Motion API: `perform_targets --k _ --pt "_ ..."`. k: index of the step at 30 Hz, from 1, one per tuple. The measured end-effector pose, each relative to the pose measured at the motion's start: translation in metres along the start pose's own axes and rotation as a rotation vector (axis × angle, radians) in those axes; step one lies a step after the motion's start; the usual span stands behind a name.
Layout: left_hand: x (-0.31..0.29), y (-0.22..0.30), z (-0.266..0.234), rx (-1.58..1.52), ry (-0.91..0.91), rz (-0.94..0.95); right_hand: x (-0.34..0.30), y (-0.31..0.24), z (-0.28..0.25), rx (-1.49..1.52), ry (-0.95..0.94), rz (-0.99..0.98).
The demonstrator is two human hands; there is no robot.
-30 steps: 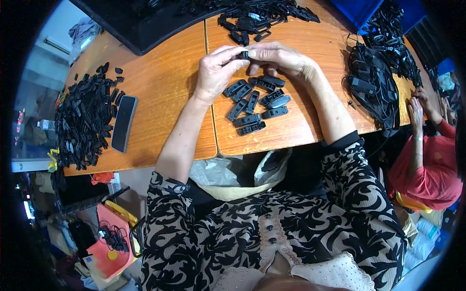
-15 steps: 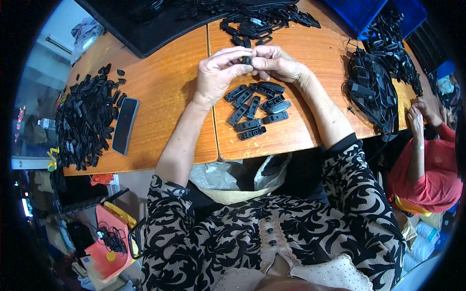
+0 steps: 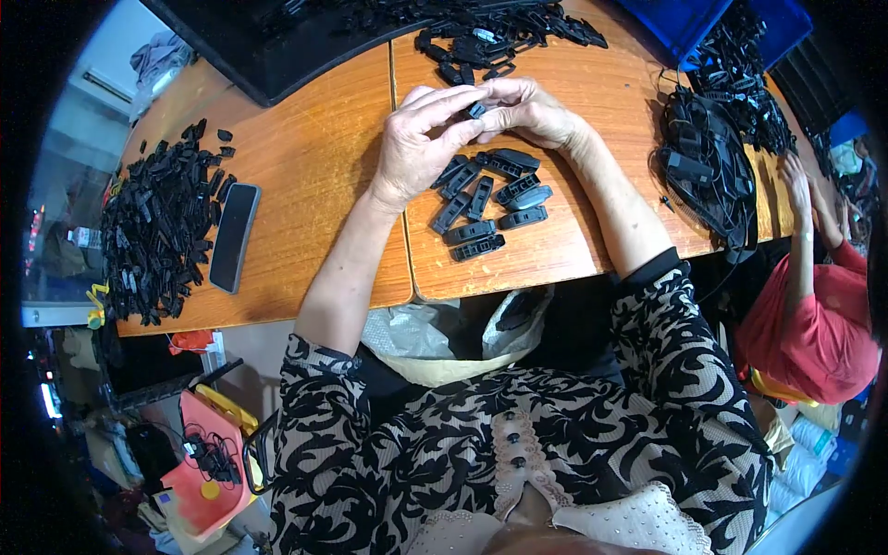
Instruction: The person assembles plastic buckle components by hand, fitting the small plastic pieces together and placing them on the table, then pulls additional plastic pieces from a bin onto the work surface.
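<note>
Both my hands meet over the wooden table (image 3: 324,185), closed around a small black plastic part (image 3: 476,110). My left hand (image 3: 414,139) pinches it between thumb and fingers. From the other side my right hand (image 3: 535,113) grips it too, fingers bent and thumb against it. Most of the part is hidden by the fingers. Just nearer to me lies a loose group of oblong black plastic housings (image 3: 524,217), some showing a hollow side. Beyond my hands spreads a heap of black plastic pieces (image 3: 462,46).
At the left lie a pile of small black parts (image 3: 157,231) and a phone (image 3: 235,239). A large black tray (image 3: 268,60) stands at the back. To the right are a black bag with cables (image 3: 698,171), a blue bin (image 3: 671,28) and a co-worker's hands (image 3: 799,194).
My hands have turned the black plastic part slightly, and it now shows at a different tilt between the fingers. The co-worker's hands at the right have moved farther out along the table.
</note>
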State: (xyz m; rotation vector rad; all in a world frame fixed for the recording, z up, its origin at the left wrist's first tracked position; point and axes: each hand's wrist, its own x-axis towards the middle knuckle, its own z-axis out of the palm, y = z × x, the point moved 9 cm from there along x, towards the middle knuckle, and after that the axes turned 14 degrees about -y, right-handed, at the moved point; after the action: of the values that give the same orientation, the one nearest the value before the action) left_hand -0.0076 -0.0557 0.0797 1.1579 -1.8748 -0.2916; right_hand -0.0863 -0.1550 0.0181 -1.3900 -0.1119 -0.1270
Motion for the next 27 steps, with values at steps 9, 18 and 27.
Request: perform_targets --k 9,18,27 --pt "-0.004 0.005 -0.007 0.032 0.133 -0.086 0.006 -0.009 0.012 -0.14 0.195 -0.003" --pt "-0.006 0.015 -0.018 -0.035 0.209 -0.015 0.003 -0.038 0.023 -0.415 0.375 -0.089" --pt "-0.009 0.028 -0.016 0.05 0.212 0.021 0.0 -0.042 0.021 -0.412 0.357 -0.152"
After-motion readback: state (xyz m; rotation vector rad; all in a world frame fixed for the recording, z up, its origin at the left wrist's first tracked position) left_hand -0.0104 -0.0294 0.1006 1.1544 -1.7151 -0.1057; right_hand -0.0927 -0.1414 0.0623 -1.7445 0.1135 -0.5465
